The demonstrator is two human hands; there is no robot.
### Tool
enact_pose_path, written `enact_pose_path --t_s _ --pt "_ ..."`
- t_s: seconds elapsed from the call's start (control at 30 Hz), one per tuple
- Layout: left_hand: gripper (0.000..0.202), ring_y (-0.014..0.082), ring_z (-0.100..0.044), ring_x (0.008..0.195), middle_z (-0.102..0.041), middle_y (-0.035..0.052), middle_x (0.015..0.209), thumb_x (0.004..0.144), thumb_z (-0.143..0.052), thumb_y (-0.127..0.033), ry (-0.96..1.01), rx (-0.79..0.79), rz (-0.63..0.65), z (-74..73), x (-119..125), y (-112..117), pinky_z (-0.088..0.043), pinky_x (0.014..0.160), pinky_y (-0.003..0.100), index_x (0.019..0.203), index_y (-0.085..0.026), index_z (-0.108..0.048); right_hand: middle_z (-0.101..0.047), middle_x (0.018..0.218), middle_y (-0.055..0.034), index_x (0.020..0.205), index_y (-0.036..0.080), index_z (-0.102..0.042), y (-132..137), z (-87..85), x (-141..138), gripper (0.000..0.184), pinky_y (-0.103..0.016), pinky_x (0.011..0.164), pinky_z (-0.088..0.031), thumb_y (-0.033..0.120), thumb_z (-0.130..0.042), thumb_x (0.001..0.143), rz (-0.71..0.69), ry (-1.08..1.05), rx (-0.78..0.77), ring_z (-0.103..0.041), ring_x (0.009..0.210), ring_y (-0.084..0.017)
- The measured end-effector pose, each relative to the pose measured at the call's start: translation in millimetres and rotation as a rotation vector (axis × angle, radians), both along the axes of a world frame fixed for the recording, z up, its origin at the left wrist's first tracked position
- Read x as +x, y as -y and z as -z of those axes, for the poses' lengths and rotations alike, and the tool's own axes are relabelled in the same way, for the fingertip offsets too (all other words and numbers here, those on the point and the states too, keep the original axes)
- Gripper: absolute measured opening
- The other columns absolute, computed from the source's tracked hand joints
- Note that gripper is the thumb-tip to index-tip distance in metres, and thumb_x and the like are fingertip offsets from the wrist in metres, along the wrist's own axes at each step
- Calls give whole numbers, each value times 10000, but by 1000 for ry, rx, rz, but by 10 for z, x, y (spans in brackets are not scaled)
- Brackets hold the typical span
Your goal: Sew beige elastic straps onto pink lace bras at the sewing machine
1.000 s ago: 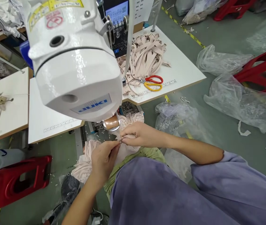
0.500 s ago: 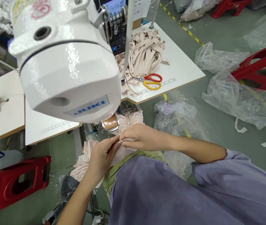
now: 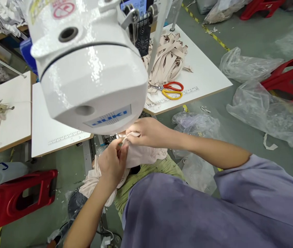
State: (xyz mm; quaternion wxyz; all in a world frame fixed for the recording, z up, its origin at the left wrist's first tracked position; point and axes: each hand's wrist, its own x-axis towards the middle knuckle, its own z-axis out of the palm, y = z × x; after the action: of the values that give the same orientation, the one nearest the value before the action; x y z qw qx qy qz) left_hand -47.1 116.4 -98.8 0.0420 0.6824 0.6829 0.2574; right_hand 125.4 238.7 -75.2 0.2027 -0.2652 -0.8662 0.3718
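Observation:
My left hand (image 3: pixel 112 162) and my right hand (image 3: pixel 146 132) meet just under the white JUKI sewing machine head (image 3: pixel 89 69). Both pinch the edge of a pale pink lace garment (image 3: pixel 143 156) that hangs down over my lap. My left fingers are closed on the fabric from below, my right fingers from above. The machine head hides the needle area and my fingertips are partly tucked beneath it. More of the lace (image 3: pixel 91 181) droops to the left of my left wrist.
A pile of beige straps (image 3: pixel 168 58) and red and yellow scissors (image 3: pixel 171 90) lie on the white table (image 3: pixel 208 77). Clear plastic bags (image 3: pixel 265 110) litter the green floor at right. A red stool (image 3: pixel 14 199) stands low left, another red stool (image 3: pixel 291 77) far right.
Both hands have lifted the lace garment up and forward, from lap height to right beneath the machine head. The metal part seen under the machine earlier is now covered.

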Motion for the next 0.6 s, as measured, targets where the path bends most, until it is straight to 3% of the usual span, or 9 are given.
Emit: enact_pose_path --t_s 0.17,0.33,0.4,0.47,0.53,0.6 --pt "339 132 -586 637 -672 20 771 981 -470 -161 -304 204 293 193 -315 -81 -373 614 277 1257 -244 -649 -458 553 9 556 167 -477 -144 -76 -115 267 -308 552 -181 184 -534 816 -15 155 102 -295 527 -94" --pt "421 136 -546 590 -605 1 704 957 -480 -145 -451 198 338 191 -369 -95 -321 553 298 1352 -246 -584 -434 554 20 566 168 -476 -111 -105 -85 294 -302 546 -198 182 -556 848 -13 187 100 -285 522 -92" --pt "400 152 -515 556 -545 -13 626 961 -470 -146 -527 177 320 118 -298 -98 -279 521 318 1336 -213 -592 -539 660 -2 681 168 -597 -64 -29 -40 240 -288 577 -283 229 -553 909 15 153 125 -410 591 -116" --pt "362 168 -493 535 -516 -12 594 967 -449 -145 -555 125 280 30 -199 -99 -234 493 334 1288 -180 -612 -634 909 -57 917 186 -691 14 102 16 200 -318 719 -407 315 -544 958 72 65 232 -546 819 -187" --pt "336 172 -491 529 -530 -2 600 970 -435 -151 -525 63 235 -38 -118 -102 -201 477 336 1247 -167 -625 -607 1144 -95 1120 234 -693 109 254 63 239 -418 925 -425 348 -544 972 140 -19 370 -533 1075 -259" --pt "326 166 -508 539 -548 5 613 972 -440 -172 -477 19 214 -62 -103 -111 -200 473 327 1241 -170 -623 -569 1205 -87 1170 292 -697 192 384 85 248 -471 1035 -373 308 -553 969 214 -70 454 -488 1170 -276"
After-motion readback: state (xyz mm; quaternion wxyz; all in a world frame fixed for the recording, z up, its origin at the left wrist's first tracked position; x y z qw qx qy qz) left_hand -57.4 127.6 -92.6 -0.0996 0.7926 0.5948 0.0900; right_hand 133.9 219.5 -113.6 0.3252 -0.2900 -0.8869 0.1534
